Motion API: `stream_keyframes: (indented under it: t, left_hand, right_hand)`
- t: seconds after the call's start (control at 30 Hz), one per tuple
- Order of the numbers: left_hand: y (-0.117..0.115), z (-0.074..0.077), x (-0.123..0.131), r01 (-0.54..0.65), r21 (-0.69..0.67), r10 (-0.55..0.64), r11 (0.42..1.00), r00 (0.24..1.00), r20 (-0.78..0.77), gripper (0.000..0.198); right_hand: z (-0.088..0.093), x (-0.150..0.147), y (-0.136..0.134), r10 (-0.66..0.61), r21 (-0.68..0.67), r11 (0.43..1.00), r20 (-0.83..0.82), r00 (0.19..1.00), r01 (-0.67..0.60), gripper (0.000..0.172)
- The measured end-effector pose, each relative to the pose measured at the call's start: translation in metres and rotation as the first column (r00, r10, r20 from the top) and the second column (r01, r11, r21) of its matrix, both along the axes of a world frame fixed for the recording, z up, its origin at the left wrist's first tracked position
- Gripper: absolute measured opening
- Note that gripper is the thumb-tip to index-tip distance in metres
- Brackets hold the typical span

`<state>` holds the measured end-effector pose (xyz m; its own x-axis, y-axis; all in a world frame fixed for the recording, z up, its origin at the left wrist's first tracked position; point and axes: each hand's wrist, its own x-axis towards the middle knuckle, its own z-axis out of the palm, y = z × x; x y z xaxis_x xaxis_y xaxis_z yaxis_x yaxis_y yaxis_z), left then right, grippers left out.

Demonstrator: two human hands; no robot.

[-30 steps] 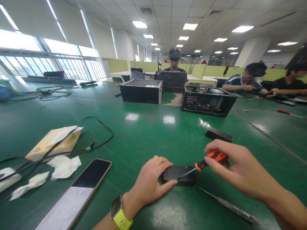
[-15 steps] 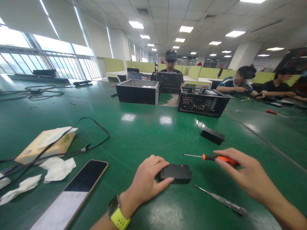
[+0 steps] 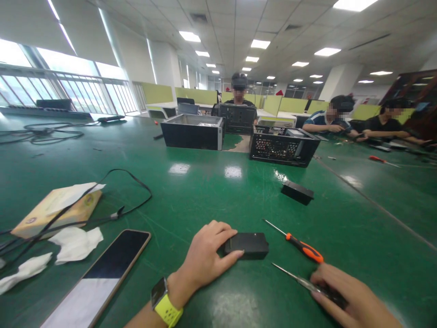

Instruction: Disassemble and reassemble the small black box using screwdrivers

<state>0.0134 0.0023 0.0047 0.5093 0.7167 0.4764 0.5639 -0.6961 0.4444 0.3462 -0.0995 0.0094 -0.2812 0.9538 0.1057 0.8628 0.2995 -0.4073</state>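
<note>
My left hand [image 3: 213,250] grips the left end of a small black rectangular box [image 3: 251,245] lying flat on the green table, thumb in front and fingers behind. My right hand [image 3: 341,291] is closed round the handle of a thin screwdriver [image 3: 295,276] with a clear handle, whose shaft points up and left toward the box. Just beyond that hand an orange and black screwdriver [image 3: 305,248] lies on the table, its tip pointing away to the left. The palm hides part of the clear handle.
A second black box [image 3: 297,192] lies farther back. Left of me are a phone [image 3: 102,273], crumpled tissues [image 3: 77,243], a tissue pack [image 3: 61,209] and a black cable [image 3: 146,184]. Open computer cases [image 3: 191,136] stand across the table [image 3: 191,196]; other people sit beyond.
My right hand has let go of the orange screwdriver, now on the table, moved down toward me and closed on the clear-handled one. My left hand stays on the box. The view has shifted slightly.
</note>
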Motion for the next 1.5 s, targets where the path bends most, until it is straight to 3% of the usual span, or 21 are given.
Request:
stream_keyframes:
  t: [0.17, 0.33, 0.6, 0.83, 1.5]
  left_hand:
    - [0.000, 0.001, -0.002, 0.011, 0.012, -0.011, 1.000, 1.000, -0.016, 0.031]
    - [-0.001, 0.000, -0.002, 0.012, 0.015, -0.011, 1.000, 1.000, -0.008, 0.031]
    - [0.000, 0.003, 0.000, 0.001, 0.025, -0.001, 1.000, 1.000, -0.004, 0.030]
    - [-0.001, 0.001, -0.001, 0.005, 0.024, -0.005, 1.000, 1.000, 0.004, 0.029]
    - [-0.001, -0.001, -0.002, 0.008, 0.004, -0.007, 1.000, 1.000, -0.008, 0.030]
  right_hand:
    - [0.014, -0.003, 0.010, -0.004, -0.007, 1.000, -0.120, 0.993, 0.003, 0.023]
    - [0.028, -0.016, 0.024, 0.082, -0.052, 0.994, -0.167, 0.983, -0.091, 0.023]
    - [0.023, -0.013, 0.025, 0.061, -0.068, 0.995, -0.224, 0.973, -0.078, 0.024]
    - [0.021, -0.012, 0.027, 0.050, 0.004, 0.999, -0.264, 0.963, -0.050, 0.018]
    - [0.016, -0.009, 0.026, 0.067, 0.106, 0.993, -0.229, 0.971, -0.044, 0.016]
